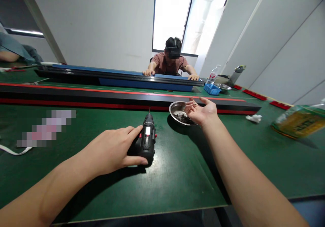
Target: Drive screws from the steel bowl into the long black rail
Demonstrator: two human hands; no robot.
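Note:
A black cordless drill (148,142) lies on the green table in front of me, its thin bit pointing away. My left hand (120,145) is wrapped around it from the left, covering the handle. To the right, my right hand (200,110) is turned palm up over the rim of a round metal bowl (172,111), fingers loosely bent and apart. I see nothing held in it. Small dark pieces (184,118), perhaps screws, are scattered in the bowl. Just beyond the drill and bowl lies a long black bar with red edges (114,98).
Across the green table (177,186), a person (170,59) rests both hands on a long black rail (114,74). A blue basket (212,89) and clear bottle (214,73) stand at the back right. Nearer are crumpled tissue (254,118) and a yellow-green plastic package (299,120).

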